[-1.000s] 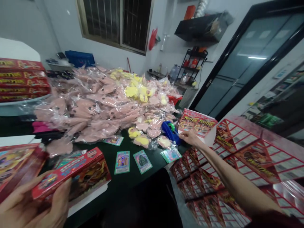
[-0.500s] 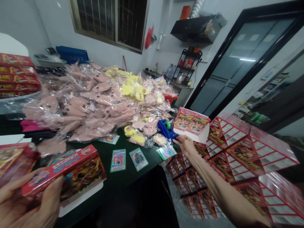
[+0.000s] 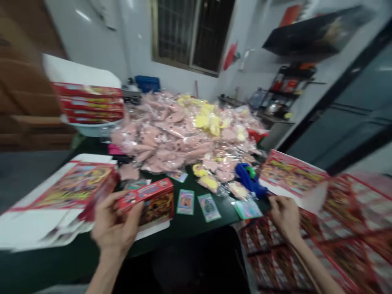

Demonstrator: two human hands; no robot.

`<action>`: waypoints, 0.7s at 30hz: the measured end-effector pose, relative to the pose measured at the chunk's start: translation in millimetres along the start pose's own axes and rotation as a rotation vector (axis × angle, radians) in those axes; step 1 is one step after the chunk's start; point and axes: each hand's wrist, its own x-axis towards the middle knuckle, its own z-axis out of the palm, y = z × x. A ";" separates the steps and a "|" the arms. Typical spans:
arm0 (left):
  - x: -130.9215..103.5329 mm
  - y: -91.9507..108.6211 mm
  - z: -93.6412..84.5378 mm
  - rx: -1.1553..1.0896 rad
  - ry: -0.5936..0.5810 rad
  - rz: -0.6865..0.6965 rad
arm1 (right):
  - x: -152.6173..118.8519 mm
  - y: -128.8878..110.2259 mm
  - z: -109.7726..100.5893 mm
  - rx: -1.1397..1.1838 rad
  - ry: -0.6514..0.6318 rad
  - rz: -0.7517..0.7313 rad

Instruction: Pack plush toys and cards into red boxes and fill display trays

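My left hand [image 3: 116,224] is closed round a small red printed cardboard box [image 3: 157,204], thumb on its near side. A white flap sticks out along the box's lower edge. My right hand [image 3: 286,216] is closed beside the front end of a blue tape dispenser [image 3: 249,181] with a green roll. Its fingers are curled and blurred, so what they pinch is hidden. On the dark green table between my hands lie two trading cards, one with a tower picture [image 3: 185,202] and one with a dark figure [image 3: 209,207]. A small stack of cards [image 3: 247,209] lies below the dispenser.
Bagged pink plush toys [image 3: 165,143] heap across the table, with yellow ones [image 3: 210,118] on top. Flat unfolded boxes [image 3: 70,188] lie at left, before a tub [image 3: 98,130] of red boxes. Stacked red display boxes [image 3: 346,245] stand at right, beside an open box [image 3: 294,173].
The view has swung left, bringing the flat boxes and tub fully into sight. My left hand still holds the red box. My right hand's fingers, earlier at the dispenser's end, are now curled beside it.
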 end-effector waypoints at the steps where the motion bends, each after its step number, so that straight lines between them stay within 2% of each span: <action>1: -0.4 3.5 -0.2 -0.020 -0.036 0.023 | -9.0 -23.0 -2.7 0.079 -0.024 -0.027; 2: -1.0 6.4 -0.5 -0.051 -0.044 0.028 | -19.6 -50.8 -4.7 0.192 -0.100 -0.068; 4: -3.6 9.9 -2.3 -0.083 -0.072 0.041 | -44.5 -115.8 -6.9 0.586 -0.378 -0.067; 6: -7.7 9.9 -6.3 -0.083 -0.109 0.055 | -68.8 -180.9 -5.1 0.870 -0.582 -0.074; 8: -11.9 8.1 -11.7 -0.077 -0.160 0.071 | -86.4 -230.9 3.0 1.086 -0.714 0.003; 9: -13.4 7.2 -14.1 -0.081 -0.186 0.077 | -92.0 -247.6 8.8 1.169 -0.748 0.053; 11: -14.0 7.3 -17.9 -0.097 -0.223 0.104 | -98.2 -265.2 20.5 1.260 -0.756 0.152; 15: -3.5 16.2 -22.6 -0.100 -0.313 0.219 | -101.3 -268.1 30.3 1.217 -0.676 0.244; 21: 23.4 28.6 -32.0 0.017 -0.645 0.459 | -104.2 -270.9 33.4 1.259 -0.704 0.360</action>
